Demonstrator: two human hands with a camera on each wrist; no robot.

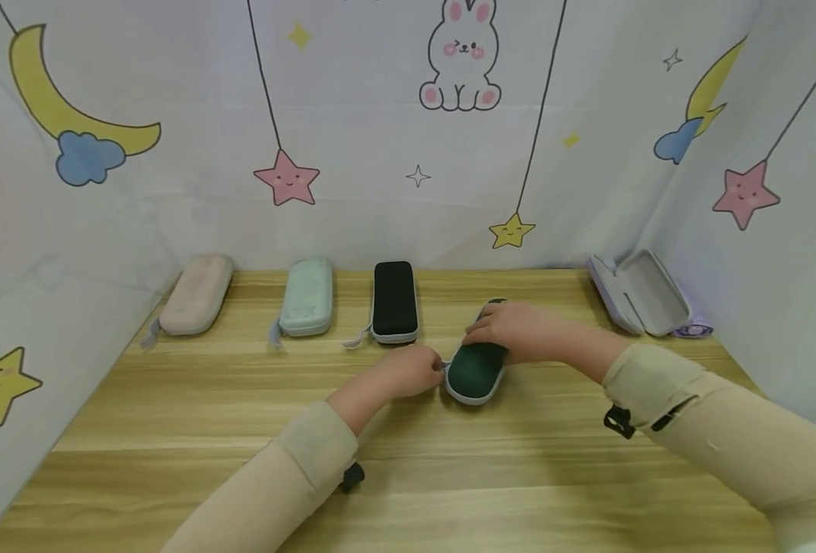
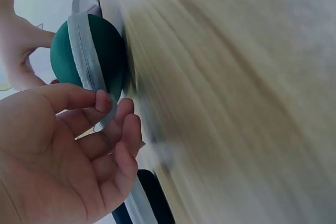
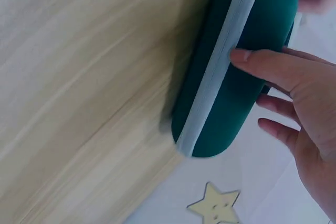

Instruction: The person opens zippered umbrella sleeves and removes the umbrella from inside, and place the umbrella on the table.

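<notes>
A dark green zip case [image 1: 476, 374] with a light grey zip band lies on the table, right of the middle. My right hand [image 1: 522, 330] holds it from above, thumb on one side near the zip band and fingers across the top. At its left edge my left hand [image 1: 411, 370] pinches the grey zipper pull [image 2: 109, 115] between thumb and fingers. In the right wrist view the zip [image 3: 220, 61] looks closed along the visible side. Fingers hide part of the case's top.
Left of it, a black case [image 1: 394, 299], a mint case [image 1: 308, 296] and a pink case [image 1: 197, 294] stand in a row, all closed. At the far right a lilac case [image 1: 646, 296] lies open. Printed cloth walls [image 1: 353, 115] border the wooden table [image 1: 449, 476].
</notes>
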